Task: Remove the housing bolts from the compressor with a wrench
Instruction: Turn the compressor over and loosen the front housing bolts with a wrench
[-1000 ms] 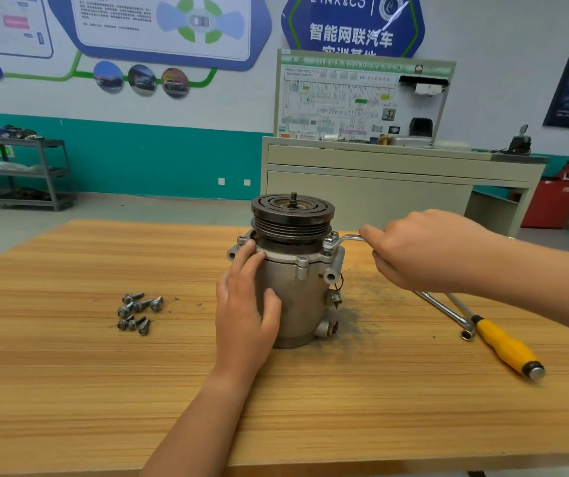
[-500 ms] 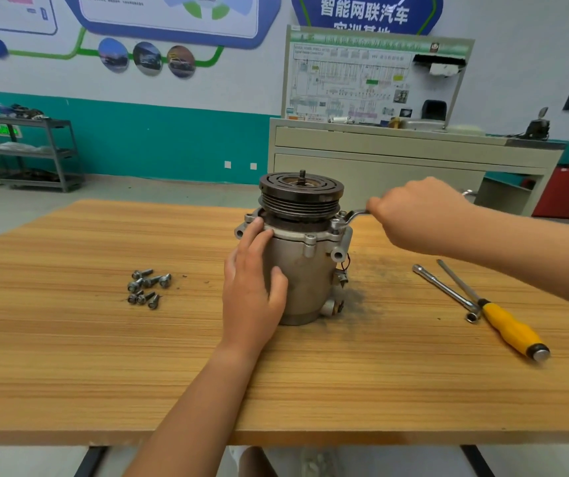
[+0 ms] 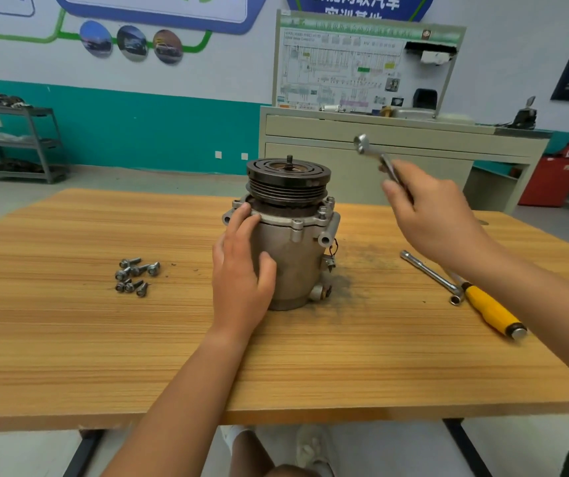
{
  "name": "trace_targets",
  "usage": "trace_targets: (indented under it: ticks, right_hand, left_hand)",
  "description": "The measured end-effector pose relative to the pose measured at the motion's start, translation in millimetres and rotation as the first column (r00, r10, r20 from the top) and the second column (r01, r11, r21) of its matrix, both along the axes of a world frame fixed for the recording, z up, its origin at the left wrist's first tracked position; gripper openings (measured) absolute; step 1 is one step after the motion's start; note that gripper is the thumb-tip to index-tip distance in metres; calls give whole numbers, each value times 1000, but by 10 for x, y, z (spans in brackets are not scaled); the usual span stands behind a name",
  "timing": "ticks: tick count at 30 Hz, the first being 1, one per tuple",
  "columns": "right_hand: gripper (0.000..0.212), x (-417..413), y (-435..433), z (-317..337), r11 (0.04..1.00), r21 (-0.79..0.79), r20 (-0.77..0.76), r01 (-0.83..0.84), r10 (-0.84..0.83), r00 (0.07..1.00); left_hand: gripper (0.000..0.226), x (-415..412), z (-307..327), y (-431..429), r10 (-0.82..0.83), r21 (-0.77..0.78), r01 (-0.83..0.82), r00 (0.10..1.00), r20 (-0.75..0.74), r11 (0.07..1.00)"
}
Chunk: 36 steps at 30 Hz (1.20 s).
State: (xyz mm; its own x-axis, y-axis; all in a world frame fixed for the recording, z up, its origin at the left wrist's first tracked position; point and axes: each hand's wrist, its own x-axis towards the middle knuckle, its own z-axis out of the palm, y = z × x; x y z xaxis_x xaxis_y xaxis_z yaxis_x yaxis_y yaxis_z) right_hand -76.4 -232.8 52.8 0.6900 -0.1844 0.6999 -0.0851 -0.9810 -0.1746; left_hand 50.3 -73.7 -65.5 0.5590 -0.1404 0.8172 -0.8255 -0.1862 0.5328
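The grey compressor (image 3: 293,256) stands upright in the middle of the wooden table (image 3: 69,339), with a dark grooved pulley on top. Bolt heads (image 3: 326,208) show on its flange at the right. My left hand (image 3: 241,266) rests on the housing's near left side, fingers up to the flange, thumb spread across the front. My right hand (image 3: 438,215) is raised to the right of the compressor and grips a silver wrench (image 3: 374,156). The wrench's ring end points up and left, clear of the compressor.
Several loose bolts (image 3: 136,277) lie in a small pile left of the compressor. A thin socket wrench (image 3: 431,275) and a yellow-handled screwdriver (image 3: 493,313) lie on the table at the right, partly under my right forearm. Dark grime marks the tabletop beside the compressor.
My right hand has lifted the wrench off the flange bolt, up and to the right. My left hand stays on the housing. The camera has tilted down.
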Motion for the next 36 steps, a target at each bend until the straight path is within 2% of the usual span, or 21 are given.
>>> trace_targets:
  ticks: [2, 6, 9, 14, 21, 25, 29, 32, 36]
  right_hand:
    - [23, -110, 106, -44, 993, -91, -209, 72, -89, 974]
    - [26, -111, 267, -64, 966, -221, -364, 136, -211, 907]
    - [25, -44, 331, 18, 912, -367, -376, 185, -327, 867]
    - [15, 19, 550, 218, 812, -561, -401, 161, -437, 806]
    - [19, -54, 523, 218, 775, -606, -430, 181, -511, 744]
    - [20, -14, 556, 258, 768, -630, -476, 115, -499, 724]
    - [24, 22, 595, 323, 694, -720, -499, 7, -524, 691]
    - [25, 15, 530, 332, 635, -771, -477, -46, -528, 703]
    - [16, 49, 346, 240, 684, -729, -462, -6, -486, 742]
  left_hand:
    - [49, -11, 6, -1, -6, -10, 6, 1000, -16, 1000]
    - [51, -22, 13, 0, -14, -20, 14, 999, -29, 1000]
    - [51, -21, 20, -6, -14, -19, 13, 999, -29, 1000]
    - [51, -20, 22, 3, -15, -14, 15, 1000, -12, 1000]
    - [51, 0, 11, 1, -23, -15, 23, 1000, -9, 1000]
    - [51, -8, 9, -5, -18, -22, 18, 1000, -4, 1000]
    - [48, -8, 5, -23, -1, -26, 1, 1000, -6, 1000]
    - [48, -8, -8, -21, -4, -34, 3, 1000, -15, 999]
    - [49, 6, -8, -5, -10, -16, 10, 1000, -7, 1000]
